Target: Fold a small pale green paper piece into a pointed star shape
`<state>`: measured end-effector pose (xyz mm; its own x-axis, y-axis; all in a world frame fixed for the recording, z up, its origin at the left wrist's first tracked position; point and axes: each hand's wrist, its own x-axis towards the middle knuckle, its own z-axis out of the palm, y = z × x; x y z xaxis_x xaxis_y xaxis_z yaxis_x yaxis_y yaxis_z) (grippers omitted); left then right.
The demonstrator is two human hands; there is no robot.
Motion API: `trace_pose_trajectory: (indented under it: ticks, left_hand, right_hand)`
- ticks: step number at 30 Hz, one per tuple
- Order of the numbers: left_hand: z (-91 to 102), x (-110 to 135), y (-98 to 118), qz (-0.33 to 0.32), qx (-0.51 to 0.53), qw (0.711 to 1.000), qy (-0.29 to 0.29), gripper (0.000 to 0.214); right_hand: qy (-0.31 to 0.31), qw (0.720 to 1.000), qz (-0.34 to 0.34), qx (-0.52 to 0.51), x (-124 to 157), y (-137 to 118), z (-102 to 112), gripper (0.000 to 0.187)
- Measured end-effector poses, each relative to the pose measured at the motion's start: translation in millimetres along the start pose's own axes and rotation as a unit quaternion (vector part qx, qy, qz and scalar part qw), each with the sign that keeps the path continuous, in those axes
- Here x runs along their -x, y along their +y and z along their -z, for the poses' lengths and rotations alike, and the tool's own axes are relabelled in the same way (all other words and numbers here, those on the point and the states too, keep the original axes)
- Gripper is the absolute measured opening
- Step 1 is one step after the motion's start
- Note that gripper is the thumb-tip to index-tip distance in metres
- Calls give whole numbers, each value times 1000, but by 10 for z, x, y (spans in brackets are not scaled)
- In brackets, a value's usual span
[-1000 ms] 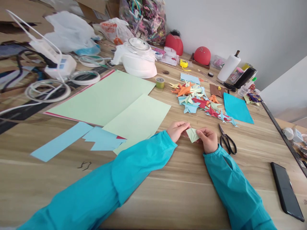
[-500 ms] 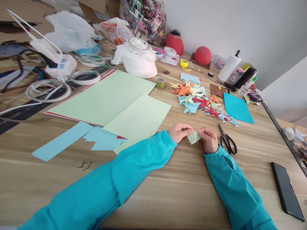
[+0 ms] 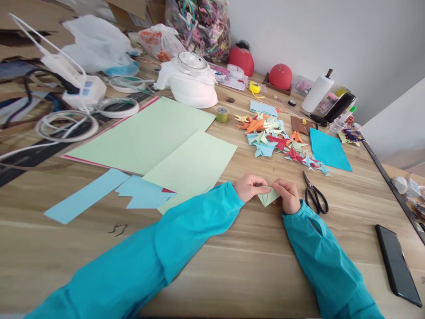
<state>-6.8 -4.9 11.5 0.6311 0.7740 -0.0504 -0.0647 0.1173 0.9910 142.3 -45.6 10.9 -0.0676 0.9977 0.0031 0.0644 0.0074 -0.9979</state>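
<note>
A small piece of folded pale green paper [image 3: 267, 198] is pinched between my two hands, just above the wooden table. My left hand [image 3: 249, 188] grips its left side with thumb and fingers. My right hand [image 3: 287, 195] pinches its right side, close to the left fingertips. The paper's lower corner points toward me, and its upper edge is partly hidden by my fingers. To the right of my right hand lie black-handled scissors [image 3: 316, 197]. Beyond both hands is a pile of folded paper figures [image 3: 265, 135] in orange, red, blue, green and yellow.
Large green sheets [image 3: 195, 159], a blue strip [image 3: 86, 195] and blue paper pieces [image 3: 142, 192] lie left. A spool [image 3: 222, 114] stands behind. A turquoise sheet [image 3: 329, 148] is beyond the scissors; a phone [image 3: 397, 263] lies at right. Cables [image 3: 66, 126] and bags crowd the far left.
The folded green paper has tilted and dropped slightly, with more of its folded face showing. Both hands have shifted a little and come closer together, still holding it.
</note>
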Motion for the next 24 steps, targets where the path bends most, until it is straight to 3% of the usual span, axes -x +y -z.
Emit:
trace_pose_trajectory:
  ticks: [4, 7, 12, 16, 24]
  left_hand:
    - [27, -11, -27, -2, 0, 1000, -27, 14]
    - [46, -19, -48, 3, 4, 999, -53, 13]
    - [51, -9, -12, -6, 62, 994, -87, 17]
    - [14, 23, 27, 32, 133, 984, -114, 28]
    - [-17, 48, -43, 1, 175, 973, -152, 28]
  right_hand:
    - [-44, 997, 2, 64, 7, -20, 8, 37]
    - [-70, 996, -21, 50, 8, -24, 17, 38]
    - [-73, 994, -37, -74, 22, -39, -47, 37]
    - [-78, 973, -67, -207, 39, -74, -126, 40]
    - [-125, 958, -101, -239, 81, 28, -135, 40]
